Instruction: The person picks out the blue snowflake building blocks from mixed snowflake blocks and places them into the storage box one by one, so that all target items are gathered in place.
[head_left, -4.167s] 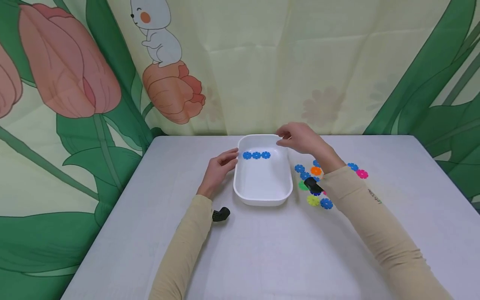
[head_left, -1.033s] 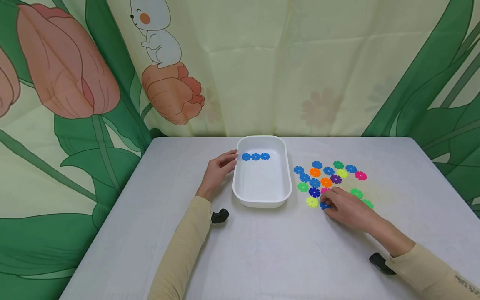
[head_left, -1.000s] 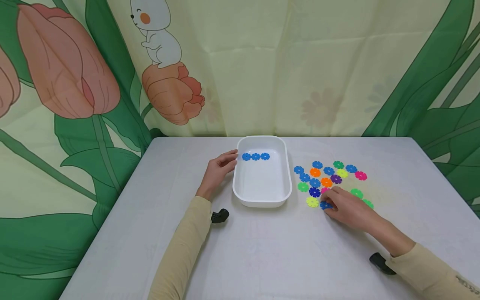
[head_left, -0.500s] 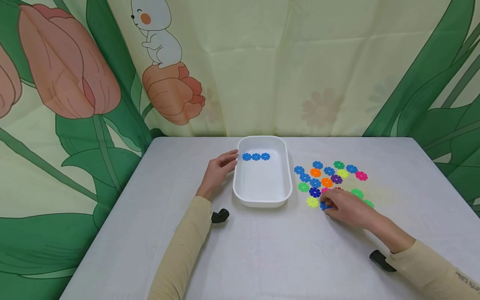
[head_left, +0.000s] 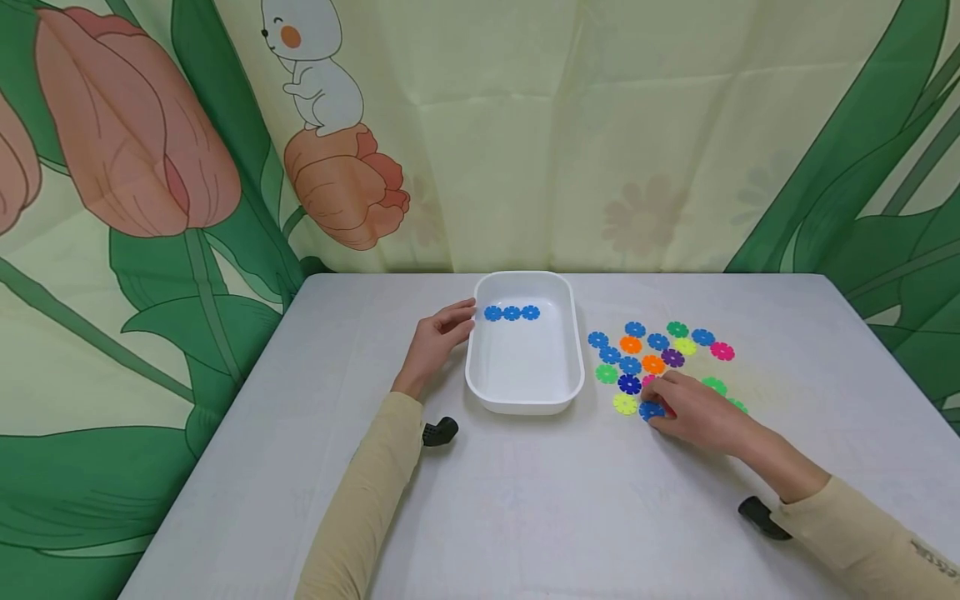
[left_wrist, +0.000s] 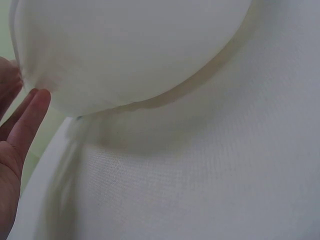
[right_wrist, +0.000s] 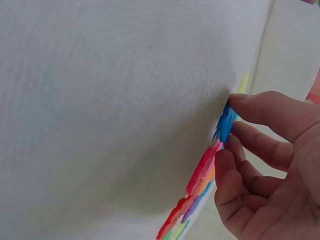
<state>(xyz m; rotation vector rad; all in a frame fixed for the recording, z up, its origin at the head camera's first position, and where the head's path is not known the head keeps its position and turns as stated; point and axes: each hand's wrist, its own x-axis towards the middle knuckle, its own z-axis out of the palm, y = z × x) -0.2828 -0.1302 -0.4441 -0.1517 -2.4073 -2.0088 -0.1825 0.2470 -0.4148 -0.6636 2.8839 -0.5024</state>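
- Right-centre: my right hand (head_left: 697, 412) pinches 1 blue, scalloped plastic disc (head_left: 650, 410); edge grip suits.
- Centre: my unclenched left hand (head_left: 435, 346) touches the white oblong plastic tray (head_left: 525, 407).

At the left edge we see our left hand (left_wrist: 12, 155), only partly in view, its fingers extended and their tips against the outside of the white tray (left_wrist: 125, 50). The tray runs past the top of the view, and below its rounded edge we see a soft shadow (left_wrist: 125, 135) on the white, finely woven counter (left_wrist: 210, 185). Behind our fingers shows a pale green backdrop (left_wrist: 45, 130).
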